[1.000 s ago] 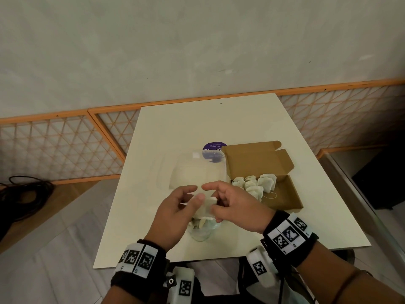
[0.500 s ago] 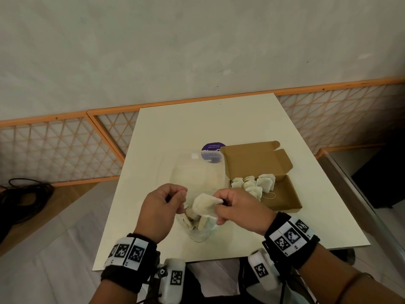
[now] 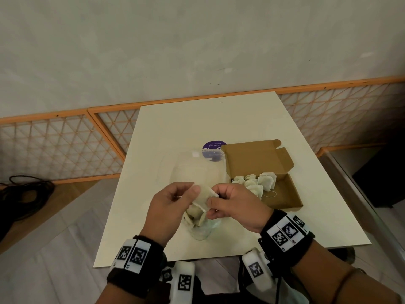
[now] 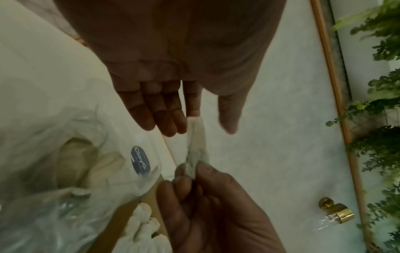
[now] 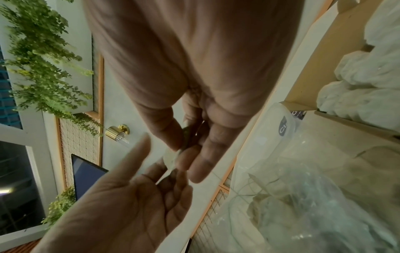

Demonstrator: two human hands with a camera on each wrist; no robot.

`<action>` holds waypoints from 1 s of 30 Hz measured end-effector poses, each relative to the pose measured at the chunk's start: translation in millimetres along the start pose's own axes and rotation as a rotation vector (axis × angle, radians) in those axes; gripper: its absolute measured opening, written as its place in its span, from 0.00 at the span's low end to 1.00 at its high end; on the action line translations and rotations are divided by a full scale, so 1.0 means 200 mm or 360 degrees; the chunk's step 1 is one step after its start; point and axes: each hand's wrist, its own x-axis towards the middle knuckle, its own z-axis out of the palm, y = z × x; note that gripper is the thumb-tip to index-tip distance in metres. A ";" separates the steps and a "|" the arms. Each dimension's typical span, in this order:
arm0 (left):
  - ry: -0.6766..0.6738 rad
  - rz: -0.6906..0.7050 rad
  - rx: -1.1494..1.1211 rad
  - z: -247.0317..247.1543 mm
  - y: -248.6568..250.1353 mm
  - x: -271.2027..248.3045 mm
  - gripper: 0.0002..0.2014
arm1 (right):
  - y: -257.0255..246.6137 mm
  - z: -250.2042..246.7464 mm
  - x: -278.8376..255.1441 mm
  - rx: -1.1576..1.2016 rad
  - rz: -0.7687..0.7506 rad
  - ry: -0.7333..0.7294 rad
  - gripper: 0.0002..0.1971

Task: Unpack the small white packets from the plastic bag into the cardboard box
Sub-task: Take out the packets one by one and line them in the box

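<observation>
A clear plastic bag (image 3: 197,170) lies on the cream table (image 3: 197,123), with several white packets (image 3: 195,216) bunched in its near end. Just above it my right hand (image 3: 213,201) pinches one white packet (image 3: 202,197) between thumb and fingers. My left hand (image 3: 175,200) is beside it; in the left wrist view its fingers (image 4: 168,116) are fairly straight and one fingertip touches the packet (image 4: 195,142), thumb apart. The brown cardboard box (image 3: 285,194) stands open to the right with several packets (image 3: 254,183) inside.
A purple round sticker (image 3: 213,147) shows at the bag's far end, beside the box lid (image 3: 252,159). An orange lattice fence (image 3: 61,145) runs behind the table. Black cables (image 3: 24,194) lie on the floor at left. A dark block (image 3: 383,172) stands at right.
My right hand has drawn a packet out of the bag and raised it. My left hand has left the bag's mouth and come up to touch the packet.
</observation>
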 end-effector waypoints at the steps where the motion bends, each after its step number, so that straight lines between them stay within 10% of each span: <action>1: 0.0002 0.0019 0.0020 0.01 0.00 0.00 0.05 | 0.00 0.01 0.00 -0.0003 0.0002 -0.0007 0.03; 17: 0.0175 0.0368 0.0341 -0.22 0.08 -0.04 0.05 | -0.06 -0.06 0.05 -0.0287 0.0004 0.0072 0.05; 30: -0.0542 0.0272 0.0863 -0.12 -0.06 -0.08 0.03 | -0.33 0.01 -0.01 -0.0372 -0.0191 -0.0021 0.05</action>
